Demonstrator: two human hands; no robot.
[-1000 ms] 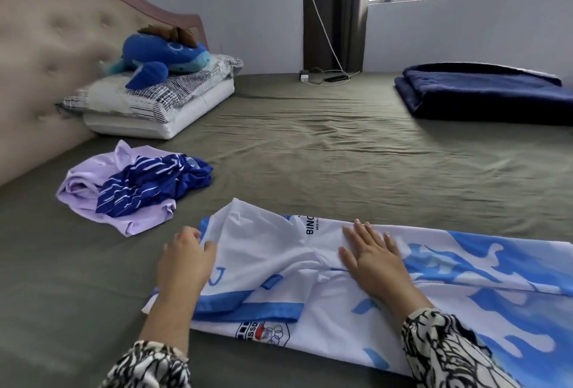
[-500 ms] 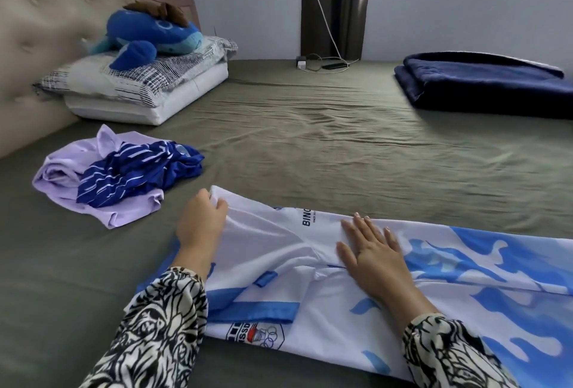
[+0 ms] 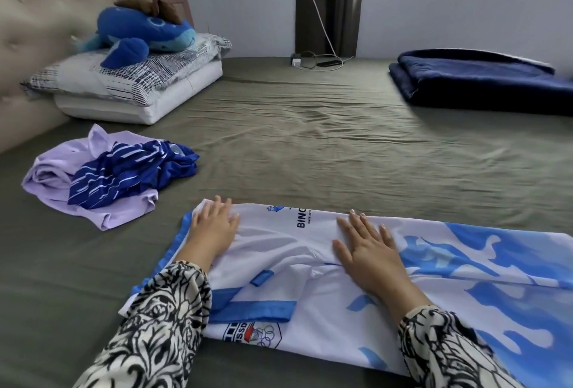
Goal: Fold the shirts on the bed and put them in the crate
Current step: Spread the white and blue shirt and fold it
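Observation:
A white and light-blue sports shirt [image 3: 356, 300] lies spread on the olive bed sheet [image 3: 310, 145] right in front of me, its sleeve folded inward. My left hand [image 3: 214, 226] lies flat with straight fingers on the shirt's far left corner. My right hand [image 3: 364, 248] presses flat on the shirt's middle, fingers spread. To the left, a crumpled dark-blue striped shirt [image 3: 130, 173] sits on top of a lilac shirt [image 3: 55, 182]. No crate is in view.
Stacked pillows [image 3: 133, 86] with a blue plush whale [image 3: 145, 33] lie against the padded headboard [image 3: 34, 24] at the far left. A folded navy blanket [image 3: 477, 80] rests at the far right. A charger and cable [image 3: 313, 61] lie at the bed's far edge.
My left hand let go of the folded sleeve edge, moved up and right, and now lies flat on the shirt's corner. My right hand stayed pressed on the shirt.

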